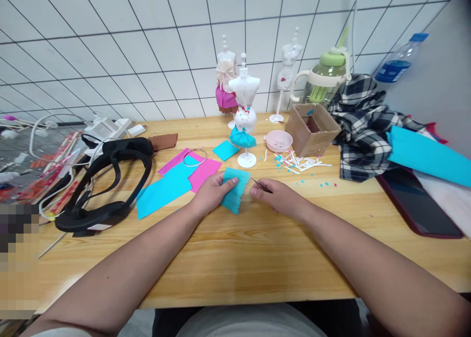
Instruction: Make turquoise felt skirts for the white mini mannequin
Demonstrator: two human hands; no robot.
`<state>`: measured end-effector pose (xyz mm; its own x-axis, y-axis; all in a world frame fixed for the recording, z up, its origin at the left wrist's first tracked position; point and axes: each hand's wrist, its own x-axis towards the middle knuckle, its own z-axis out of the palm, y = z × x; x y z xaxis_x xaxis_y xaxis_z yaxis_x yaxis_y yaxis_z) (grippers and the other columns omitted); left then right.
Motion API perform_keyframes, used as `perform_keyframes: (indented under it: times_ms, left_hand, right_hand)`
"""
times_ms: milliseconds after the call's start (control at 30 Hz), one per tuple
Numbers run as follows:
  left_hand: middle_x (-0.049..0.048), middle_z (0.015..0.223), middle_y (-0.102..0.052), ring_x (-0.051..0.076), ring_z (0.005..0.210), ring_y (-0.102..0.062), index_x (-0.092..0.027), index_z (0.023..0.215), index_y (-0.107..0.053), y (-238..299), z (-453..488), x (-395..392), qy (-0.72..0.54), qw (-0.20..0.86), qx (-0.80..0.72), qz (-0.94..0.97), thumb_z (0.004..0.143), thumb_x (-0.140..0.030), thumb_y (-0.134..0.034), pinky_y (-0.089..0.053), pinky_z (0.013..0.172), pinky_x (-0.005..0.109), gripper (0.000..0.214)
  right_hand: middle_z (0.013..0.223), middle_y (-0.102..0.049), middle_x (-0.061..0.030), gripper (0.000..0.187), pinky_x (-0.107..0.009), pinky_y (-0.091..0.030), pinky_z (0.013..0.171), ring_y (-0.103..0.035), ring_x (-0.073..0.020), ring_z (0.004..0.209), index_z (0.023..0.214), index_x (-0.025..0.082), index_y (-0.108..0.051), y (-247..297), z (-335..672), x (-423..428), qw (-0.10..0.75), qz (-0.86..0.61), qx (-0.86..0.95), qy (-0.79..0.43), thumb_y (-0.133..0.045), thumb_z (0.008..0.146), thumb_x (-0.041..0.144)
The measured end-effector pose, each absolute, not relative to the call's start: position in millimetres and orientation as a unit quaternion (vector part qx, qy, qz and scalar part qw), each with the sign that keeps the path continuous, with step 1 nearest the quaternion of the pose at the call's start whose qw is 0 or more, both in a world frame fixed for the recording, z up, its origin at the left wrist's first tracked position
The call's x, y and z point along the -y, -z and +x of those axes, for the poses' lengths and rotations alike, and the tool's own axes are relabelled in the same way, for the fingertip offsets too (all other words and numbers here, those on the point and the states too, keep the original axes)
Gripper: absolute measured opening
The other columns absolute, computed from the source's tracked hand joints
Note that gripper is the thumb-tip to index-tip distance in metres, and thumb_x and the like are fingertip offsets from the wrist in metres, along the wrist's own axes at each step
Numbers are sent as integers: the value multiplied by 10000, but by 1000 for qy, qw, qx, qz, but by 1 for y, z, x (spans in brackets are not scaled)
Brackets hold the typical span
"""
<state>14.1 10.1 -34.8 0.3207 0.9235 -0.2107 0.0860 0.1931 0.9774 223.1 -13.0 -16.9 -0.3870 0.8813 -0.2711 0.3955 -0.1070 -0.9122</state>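
My left hand [213,192] pinches a turquoise piece of fabric [237,190] with a zigzag-cut edge, held above the table. My right hand [274,194] is closed round slim, pointed metal tweezers [262,185], whose tips point at the fabric's right edge without visibly touching it. Just beyond stands a white mini dress form [245,89] with gathered turquoise fabric [243,138] around its lower part. Flat turquoise cloth [165,190], a pink cloth [206,174] and a small turquoise square [225,150] lie nearby. A thin ring [195,158] rests on the cloths.
Behind are a dressed form [226,77] and a bare form [285,77]. At right are a pink bowl [278,141], paper strips [301,161], a cardboard box [312,128], a jug [324,77], plaid cloth [362,131] and a phone [419,204]. A black headset [106,180] lies left.
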Motion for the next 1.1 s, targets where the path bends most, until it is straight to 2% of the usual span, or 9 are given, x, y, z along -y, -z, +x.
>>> perform_keyframes:
  times_ms: [100, 200, 367, 633, 767, 900, 1100]
  left_hand:
    - [61, 892, -741, 226, 753, -683, -162, 1021, -662, 34, 17, -9, -348, 610, -467, 538, 759, -520, -669, -547, 683, 347, 444]
    - [73, 918, -735, 235, 787, -683, -153, 1017, -658, 33, 20, -7, -348, 602, -458, 553, 782, -506, -649, -546, 699, 353, 424]
    - [65, 916, -727, 229, 798, -677, -154, 1014, -646, 34, 22, -6, -364, 589, -440, 571, 812, -498, -615, -538, 717, 350, 400]
    - [47, 871, -719, 201, 744, -655, -158, 964, -648, 36, 20, -8, -379, 577, -445, 570, 817, -500, -608, -536, 684, 327, 374]
    - [44, 856, -728, 208, 735, -671, -162, 1018, -650, 34, 21, -7, -388, 604, -440, 540, 812, -490, -622, -547, 684, 337, 389]
    - [37, 860, -739, 212, 725, -686, -174, 1114, -621, 34, 21, -9, -422, 603, -454, 503, 814, -479, -625, -558, 666, 343, 428]
    - [52, 984, -735, 226, 855, -693, -182, 1160, -601, 36, 20, -12, -462, 586, -441, 499, 836, -463, -607, -566, 736, 353, 428]
  right_hand:
    - [628, -436, 48, 307, -226, -301, 516, -395, -109, 580, 856, 182, -610, 21, 218, 12, 242, -504, 643, -524, -593, 786, 480]
    - [627, -454, 48, 273, -236, -321, 560, -411, -110, 598, 783, 170, -604, 25, 214, 12, 274, -491, 644, -519, -596, 780, 443]
    - [571, -433, 69, 202, -225, -315, 523, -400, -98, 541, 790, 172, -603, 29, 214, 12, 275, -500, 627, -531, -618, 749, 369]
    - [569, -452, 62, 200, -218, -317, 488, -430, -103, 532, 828, 179, -618, 30, 215, 12, 271, -512, 627, -521, -617, 750, 364]
    - [590, -488, 53, 197, -226, -334, 512, -447, -107, 550, 835, 175, -628, 30, 216, 11, 260, -499, 633, -532, -609, 758, 355]
    - [683, -564, 31, 242, -247, -378, 603, -496, -120, 635, 850, 164, -646, 29, 216, 10, 265, -481, 617, -563, -633, 740, 380]
    - [692, -558, 29, 231, -251, -356, 621, -475, -120, 653, 797, 155, -646, 30, 216, 10, 246, -465, 631, -570, -643, 724, 374]
